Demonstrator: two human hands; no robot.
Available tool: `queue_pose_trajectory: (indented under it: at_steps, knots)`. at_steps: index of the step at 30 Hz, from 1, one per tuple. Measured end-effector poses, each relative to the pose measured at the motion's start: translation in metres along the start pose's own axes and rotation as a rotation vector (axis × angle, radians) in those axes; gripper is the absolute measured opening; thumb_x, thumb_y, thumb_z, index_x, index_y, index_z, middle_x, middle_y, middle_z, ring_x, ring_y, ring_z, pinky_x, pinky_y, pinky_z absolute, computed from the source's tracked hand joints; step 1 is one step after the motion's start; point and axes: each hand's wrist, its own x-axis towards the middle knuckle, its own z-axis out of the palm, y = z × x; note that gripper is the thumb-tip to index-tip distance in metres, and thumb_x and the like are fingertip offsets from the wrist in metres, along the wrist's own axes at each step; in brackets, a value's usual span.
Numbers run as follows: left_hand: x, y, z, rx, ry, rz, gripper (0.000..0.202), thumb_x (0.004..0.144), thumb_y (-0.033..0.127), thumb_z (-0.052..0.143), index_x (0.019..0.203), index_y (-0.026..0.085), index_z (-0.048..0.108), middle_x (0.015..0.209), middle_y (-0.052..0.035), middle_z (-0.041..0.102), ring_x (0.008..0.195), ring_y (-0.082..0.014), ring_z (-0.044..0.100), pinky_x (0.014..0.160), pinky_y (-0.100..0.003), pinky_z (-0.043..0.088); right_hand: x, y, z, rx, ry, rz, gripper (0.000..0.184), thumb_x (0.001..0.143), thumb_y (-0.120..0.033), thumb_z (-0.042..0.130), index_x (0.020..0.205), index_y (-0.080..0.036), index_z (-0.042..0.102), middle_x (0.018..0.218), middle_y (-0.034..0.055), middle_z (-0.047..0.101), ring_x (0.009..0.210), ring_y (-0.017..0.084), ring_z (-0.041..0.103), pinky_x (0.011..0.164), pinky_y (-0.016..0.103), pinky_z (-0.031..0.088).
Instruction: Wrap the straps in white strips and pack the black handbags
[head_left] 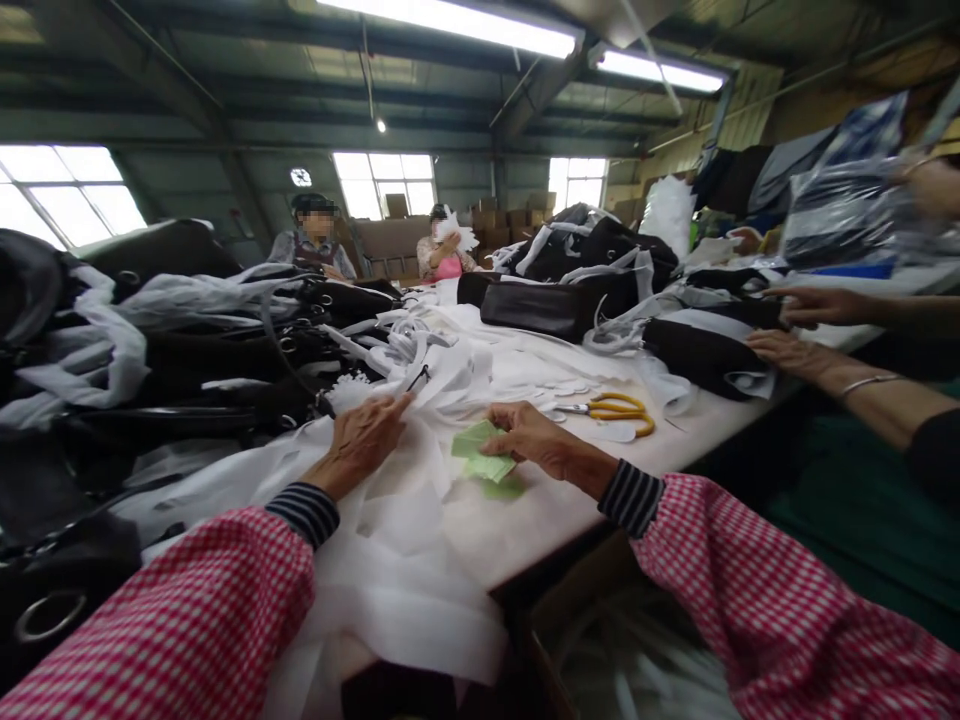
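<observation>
My right hand (536, 440) is closed on several light green paper slips (481, 452), pinched between thumb and fingers just above the table. More green paper (504, 487) shows beneath them. My left hand (367, 440) reaches over the white wrapping sheets (390, 580), fingers stretched forward and its underside hidden. Just beyond its fingertips is a small dark hooked piece (420, 378), too small to name, among white strips (405, 335). Yellow-handled scissors (621, 408) lie to the right of my right hand.
Black bags (187, 360) with white wrapping are heaped at left, and more bags (585, 250) stand at the back. At right, a co-worker's hands (802, 350) touch a black bag (697, 350). Two people sit across the table. Below the edge is a box with white strips (630, 650).
</observation>
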Motion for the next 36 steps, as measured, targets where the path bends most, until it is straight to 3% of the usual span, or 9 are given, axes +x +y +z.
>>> queue_pose_trajectory:
  at_steps: [3, 6, 12, 18, 23, 26, 29, 33, 36]
  knots:
    - [0.002, 0.003, 0.000, -0.080, 0.007, -0.117, 0.053, 0.101, 0.049, 0.041, 0.146, 0.025, 0.056, 0.139, -0.0125, 0.067, 0.124, -0.0331, 0.064, 0.095, -0.041, 0.051, 0.007, 0.006, -0.006, -0.109, -0.091, 0.019, 0.020, 0.058, -0.021, 0.076, 0.073, -0.017, 0.064, 0.068, -0.0030, 0.062, 0.056, 0.010, 0.053, 0.046, 0.019, 0.038]
    - [0.010, 0.002, -0.002, -0.119, 0.013, -0.216, 0.052, 0.101, 0.051, 0.038, 0.140, 0.028, 0.062, 0.131, -0.0121, 0.072, 0.120, -0.0348, 0.066, 0.095, -0.043, 0.051, 0.019, 0.012, -0.010, -0.195, -0.107, 0.029, 0.017, 0.061, -0.021, 0.071, 0.077, -0.018, 0.066, 0.071, -0.0020, 0.065, 0.056, 0.013, 0.057, 0.047, 0.021, 0.040]
    - [0.017, 0.005, -0.004, -0.123, 0.021, -0.312, 0.055, 0.103, 0.049, 0.032, 0.133, 0.018, 0.066, 0.125, -0.0187, 0.073, 0.120, -0.0379, 0.065, 0.096, -0.047, 0.050, 0.048, 0.013, -0.019, -0.892, 0.133, -0.132, 0.015, 0.070, -0.022, 0.073, 0.085, -0.020, 0.071, 0.083, 0.0044, 0.071, 0.081, 0.024, 0.067, 0.068, 0.030, 0.047]
    - [0.000, 0.022, -0.002, -0.140, -0.071, -0.139, 0.063, 0.099, 0.060, 0.042, 0.148, 0.023, 0.053, 0.139, -0.0158, 0.066, 0.123, -0.0358, 0.063, 0.100, -0.047, 0.049, 0.046, 0.018, -0.022, -1.176, 0.251, -0.241, 0.033, 0.090, -0.033, 0.067, 0.122, -0.023, 0.067, 0.111, 0.0101, 0.074, 0.108, 0.029, 0.067, 0.094, 0.037, 0.046]
    - [-0.023, 0.020, -0.028, -0.213, -0.078, 0.087, 0.066, 0.096, 0.058, 0.049, 0.154, 0.026, 0.045, 0.154, -0.0107, 0.053, 0.139, -0.0357, 0.049, 0.111, -0.050, 0.044, 0.020, 0.015, -0.033, -1.186, 0.284, -0.357, 0.023, 0.099, -0.023, 0.058, 0.119, -0.020, 0.069, 0.121, 0.0103, 0.070, 0.116, 0.024, 0.063, 0.102, 0.033, 0.042]
    - [-0.053, 0.016, -0.054, -0.236, 0.051, 0.199, 0.057, 0.096, 0.055, 0.052, 0.147, 0.029, 0.054, 0.153, -0.0068, 0.055, 0.141, -0.0316, 0.048, 0.116, -0.049, 0.042, -0.011, 0.010, -0.036, -1.159, 0.279, -0.421, 0.021, 0.100, -0.017, 0.052, 0.099, -0.019, 0.073, 0.105, 0.0080, 0.071, 0.102, 0.022, 0.065, 0.093, 0.032, 0.044]
    - [-0.101, 0.002, -0.077, -0.231, 0.197, 0.217, 0.049, 0.095, 0.061, 0.050, 0.136, 0.038, 0.063, 0.146, -0.0007, 0.062, 0.135, -0.0298, 0.054, 0.114, -0.047, 0.046, -0.042, 0.010, -0.029, -1.165, 0.088, -0.432, 0.017, 0.100, -0.020, 0.055, 0.097, -0.020, 0.072, 0.097, 0.0053, 0.071, 0.092, 0.020, 0.065, 0.085, 0.031, 0.046]
    - [-0.182, -0.038, -0.097, -0.131, 0.349, 0.112, 0.036, 0.095, 0.056, 0.053, 0.130, 0.054, 0.061, 0.142, 0.0116, 0.064, 0.134, -0.0279, 0.057, 0.115, -0.053, 0.046, -0.056, 0.026, -0.014, -1.480, -0.094, -0.518, 0.016, 0.096, -0.011, 0.054, 0.095, -0.020, 0.067, 0.101, 0.0103, 0.069, 0.094, 0.024, 0.063, 0.077, 0.034, 0.049]
    - [-0.243, -0.075, -0.110, -0.070, 0.342, -0.060, 0.028, 0.097, 0.052, 0.052, 0.119, 0.047, 0.069, 0.133, 0.0074, 0.070, 0.128, -0.0277, 0.061, 0.112, -0.051, 0.050, -0.047, 0.049, -0.010, -1.656, -0.033, -0.661, 0.031, 0.085, 0.004, 0.047, 0.085, -0.022, 0.065, 0.091, 0.0125, 0.067, 0.085, 0.025, 0.062, 0.063, 0.034, 0.047]
